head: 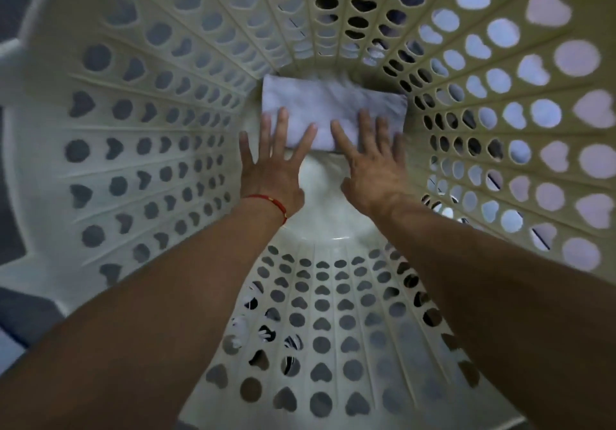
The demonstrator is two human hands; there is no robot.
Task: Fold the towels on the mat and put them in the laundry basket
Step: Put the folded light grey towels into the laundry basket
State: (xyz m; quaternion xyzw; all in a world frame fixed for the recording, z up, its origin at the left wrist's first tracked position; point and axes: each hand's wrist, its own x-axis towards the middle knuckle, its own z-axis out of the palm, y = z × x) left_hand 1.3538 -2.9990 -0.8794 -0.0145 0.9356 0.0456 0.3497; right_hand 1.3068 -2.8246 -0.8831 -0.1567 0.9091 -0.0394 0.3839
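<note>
Folded pale lavender cloth towel [328, 113] lies flat on the bottom of the cream perforated plastic laundry basket [156, 103]; left hand [270, 169] and right hand [373, 169] both reach down inside; fingers [283, 123] of each hand are straight and spread apart, tips resting on the towel's near edge; thin red cord bracelet [273, 203] circles the left wrist, behind those fingers.

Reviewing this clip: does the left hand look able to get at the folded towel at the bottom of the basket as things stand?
Probably yes. The left hand is already inside the laundry basket, its straight fingers lying on the folded towel, with nothing between them.
</note>
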